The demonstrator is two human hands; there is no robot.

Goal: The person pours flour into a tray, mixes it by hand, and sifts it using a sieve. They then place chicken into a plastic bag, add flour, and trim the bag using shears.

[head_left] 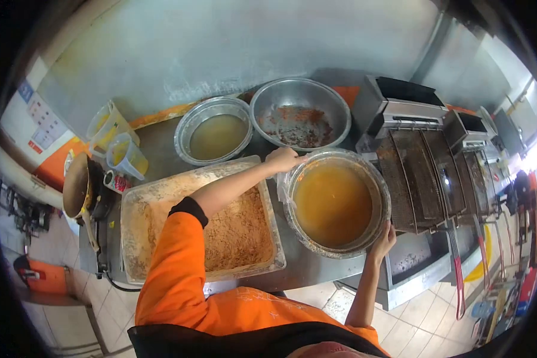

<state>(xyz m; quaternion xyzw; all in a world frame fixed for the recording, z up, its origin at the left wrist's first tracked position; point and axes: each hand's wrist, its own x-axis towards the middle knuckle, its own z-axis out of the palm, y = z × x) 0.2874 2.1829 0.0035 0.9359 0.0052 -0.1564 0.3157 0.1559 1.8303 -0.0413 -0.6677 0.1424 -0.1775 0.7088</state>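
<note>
A round metal bowl of cloudy orange-brown liquid [334,206] is between my two hands. My left hand [285,160] is closed on its far left rim, where a bit of clear plastic also shows. At the near right rim, my right hand [385,240] grips the bowl, its fingers partly hidden by the side. Left of the bowl lies a large pale tub [278,253] of tan, lumpy flour-like powder [235,235], with my left forearm crossing above it.
Behind stand a metal bowl of yellowish liquid [218,137] and a wider bowl with reddish residue [301,122]. Two plastic jugs [125,155] and a pan [77,188] are at left. Fryers with wire baskets [420,179] border the right, their handles sticking out forward.
</note>
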